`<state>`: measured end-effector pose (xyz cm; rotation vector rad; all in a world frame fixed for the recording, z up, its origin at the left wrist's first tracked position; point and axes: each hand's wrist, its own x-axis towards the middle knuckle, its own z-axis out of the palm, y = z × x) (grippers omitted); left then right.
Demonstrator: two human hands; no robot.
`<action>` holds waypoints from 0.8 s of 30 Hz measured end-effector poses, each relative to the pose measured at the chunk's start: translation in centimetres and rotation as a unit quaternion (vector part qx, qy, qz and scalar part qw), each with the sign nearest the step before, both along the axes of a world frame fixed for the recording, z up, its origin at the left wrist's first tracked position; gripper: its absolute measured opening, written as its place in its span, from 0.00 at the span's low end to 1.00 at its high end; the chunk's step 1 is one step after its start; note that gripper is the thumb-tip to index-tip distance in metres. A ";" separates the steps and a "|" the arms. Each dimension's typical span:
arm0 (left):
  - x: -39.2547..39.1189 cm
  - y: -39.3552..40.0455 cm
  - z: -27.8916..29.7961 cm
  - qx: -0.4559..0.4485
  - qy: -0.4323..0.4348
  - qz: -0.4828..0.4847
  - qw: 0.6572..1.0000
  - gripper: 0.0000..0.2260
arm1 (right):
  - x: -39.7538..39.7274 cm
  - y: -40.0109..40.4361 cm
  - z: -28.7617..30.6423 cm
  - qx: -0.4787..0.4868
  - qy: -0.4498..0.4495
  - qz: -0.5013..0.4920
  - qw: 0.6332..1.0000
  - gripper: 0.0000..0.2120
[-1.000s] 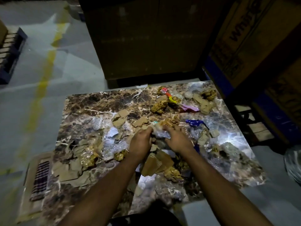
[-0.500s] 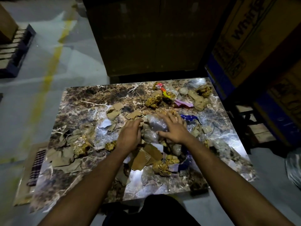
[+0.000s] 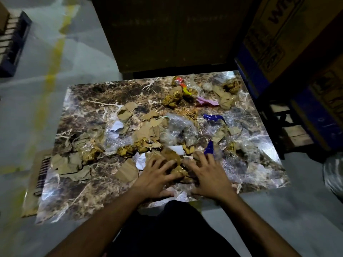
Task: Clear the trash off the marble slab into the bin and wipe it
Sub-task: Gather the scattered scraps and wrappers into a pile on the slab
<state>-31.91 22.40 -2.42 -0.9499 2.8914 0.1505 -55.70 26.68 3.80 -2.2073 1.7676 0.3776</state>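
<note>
A person's left hand (image 3: 157, 175) and right hand (image 3: 207, 173) lie fingers spread on a heap of torn cardboard and crumpled gold wrappers (image 3: 176, 164) at the near edge of the marble slab (image 3: 89, 193), neither plainly gripping anything. Trash covers most of the slab, from bubble wrap (image 3: 178, 127) mid-slab to scraps in the far right corner. Gathering appears under way; next, the heap needs scooping toward a bin, possibly the blurred container (image 3: 334, 175) beyond the slab's right edge.
</note>
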 end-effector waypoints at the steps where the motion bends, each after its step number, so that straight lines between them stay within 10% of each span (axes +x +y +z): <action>1: -0.2 -0.1 0.1 0.000 -0.019 0.005 1.000 0.32 | 0.0 0.2 -0.9 0.013 0.005 0.001 1.000 0.54; 7: -1.2 -1.4 -0.3 -0.033 0.003 0.008 0.999 0.27 | 0.0 -1.2 -3.4 0.006 -0.006 -0.011 1.000 0.53; 15: -1.4 -3.0 -0.1 -0.051 0.040 0.010 0.998 0.20 | -0.8 -3.4 -4.7 -0.010 -0.171 -0.052 0.984 0.26; 24: -1.4 -6.6 3.0 -0.101 0.233 0.065 0.965 0.23 | -1.6 -7.1 -0.7 -0.098 -0.322 -0.085 0.938 0.22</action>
